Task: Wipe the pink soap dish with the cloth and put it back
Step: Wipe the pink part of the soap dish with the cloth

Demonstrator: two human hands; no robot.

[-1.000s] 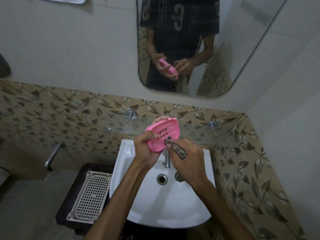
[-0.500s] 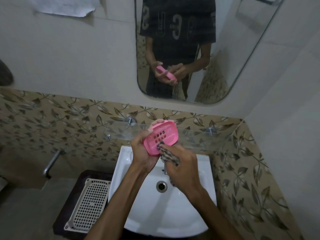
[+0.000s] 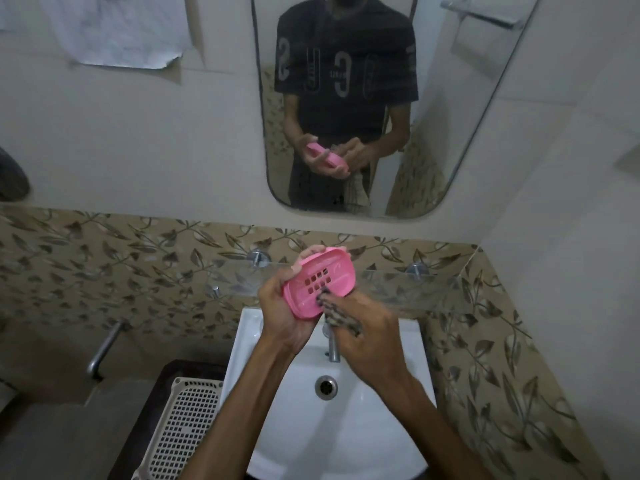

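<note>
Above the white ceramic basin (image 3: 363, 427) I have open room; the steel tap spout (image 3: 333, 344) stands just under my hands; the clear glass shelf (image 3: 391, 282) on 2 chrome pegs (image 3: 257, 257) bars the way behind; the white perforated plastic tray (image 3: 180, 431) sits left.

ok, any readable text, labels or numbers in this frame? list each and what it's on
"S", mirrored: large character on the dark T-shirt reflected in the mirror.
"G", mirrored: large character mid-chest on that shirt.
Small print beside them: too blurred to read.
Pink soap dish, cloth, paper on the wall: nothing legible.
</note>
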